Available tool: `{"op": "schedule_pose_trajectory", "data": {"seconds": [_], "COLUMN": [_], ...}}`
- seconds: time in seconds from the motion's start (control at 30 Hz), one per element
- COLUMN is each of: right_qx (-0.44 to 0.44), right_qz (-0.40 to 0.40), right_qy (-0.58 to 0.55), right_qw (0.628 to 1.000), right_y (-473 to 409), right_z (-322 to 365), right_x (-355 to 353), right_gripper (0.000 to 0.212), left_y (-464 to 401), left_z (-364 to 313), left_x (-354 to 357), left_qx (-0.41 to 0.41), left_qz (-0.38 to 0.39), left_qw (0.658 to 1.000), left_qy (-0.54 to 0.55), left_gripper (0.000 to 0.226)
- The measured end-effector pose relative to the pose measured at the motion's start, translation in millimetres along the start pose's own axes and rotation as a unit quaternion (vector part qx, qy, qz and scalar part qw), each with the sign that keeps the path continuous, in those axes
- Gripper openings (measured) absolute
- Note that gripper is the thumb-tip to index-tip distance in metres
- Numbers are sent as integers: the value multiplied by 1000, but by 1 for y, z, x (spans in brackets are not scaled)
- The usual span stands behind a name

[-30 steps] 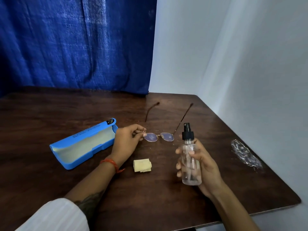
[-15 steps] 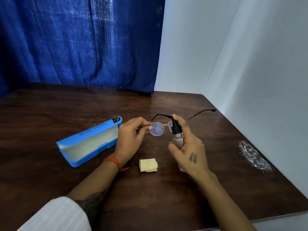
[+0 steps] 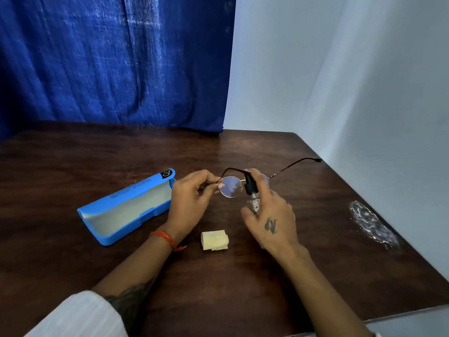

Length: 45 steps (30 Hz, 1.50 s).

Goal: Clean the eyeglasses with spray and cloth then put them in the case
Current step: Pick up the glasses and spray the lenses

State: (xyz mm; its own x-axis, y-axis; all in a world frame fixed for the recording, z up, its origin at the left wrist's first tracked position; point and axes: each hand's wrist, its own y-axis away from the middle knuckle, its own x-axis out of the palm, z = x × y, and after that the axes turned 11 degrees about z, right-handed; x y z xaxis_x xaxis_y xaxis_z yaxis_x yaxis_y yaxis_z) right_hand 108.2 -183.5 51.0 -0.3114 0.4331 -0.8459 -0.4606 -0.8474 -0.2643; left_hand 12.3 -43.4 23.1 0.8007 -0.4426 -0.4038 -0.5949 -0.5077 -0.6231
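- Eyeglasses (image 3: 231, 186): held above the worktop (image 3: 315, 276), temples unfolded. Judged light, thin-framed, fragile; best held at the hinge, off the lenses.
- Left hand (image 3: 192, 203): fingers pinch the frame's left hinge.
- Right hand (image 3: 272, 220): fingers wrapped round the spray bottle (image 3: 252, 198), one fingertip on the nozzle, aimed at the lenses.
- Cloth (image 3: 215, 240) and open case (image 3: 126, 210) lie nearby.

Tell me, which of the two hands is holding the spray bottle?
The right hand grips the spray bottle, nozzle by the lenses. The left hand only pinches the eyeglasses at the frame's corner.
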Motion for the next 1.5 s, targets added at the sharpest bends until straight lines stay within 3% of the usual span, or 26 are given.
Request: {"op": "schedule_pose_trajectory", "data": {"seconds": [0.37,0.6,0.83,1.1,1.3,1.5], "right_qx": [-7,40,79,67,67,52], "right_qz": [-7,-89,-3,-49,-28,-100], "right_qy": [12,-39,5,-12,-5,-55], "right_qw": [1000,994,997,996,997,992], "right_y": [0,7,-2,6,4,9], "right_z": [-2,-17,-25,-25,-27,-28], "right_x": [2,1,-9,-8,-8,-4], "right_gripper": [73,80,69,73,69,76], "left_y": [1,0,0,0,1,1], "left_z": [-2,-3,-5,-5,-6,-4], "left_x": [-1,-1,-2,-3,-5,-5], "left_qx": [6,-11,-19,-15,-20,-22], "left_qz": [0,-11,1,-5,-4,-8], "left_qw": [1000,998,996,997,997,997], "left_qy": [6,59,85,79,74,77], "left_gripper": [6,19,19,16,14,12]}}
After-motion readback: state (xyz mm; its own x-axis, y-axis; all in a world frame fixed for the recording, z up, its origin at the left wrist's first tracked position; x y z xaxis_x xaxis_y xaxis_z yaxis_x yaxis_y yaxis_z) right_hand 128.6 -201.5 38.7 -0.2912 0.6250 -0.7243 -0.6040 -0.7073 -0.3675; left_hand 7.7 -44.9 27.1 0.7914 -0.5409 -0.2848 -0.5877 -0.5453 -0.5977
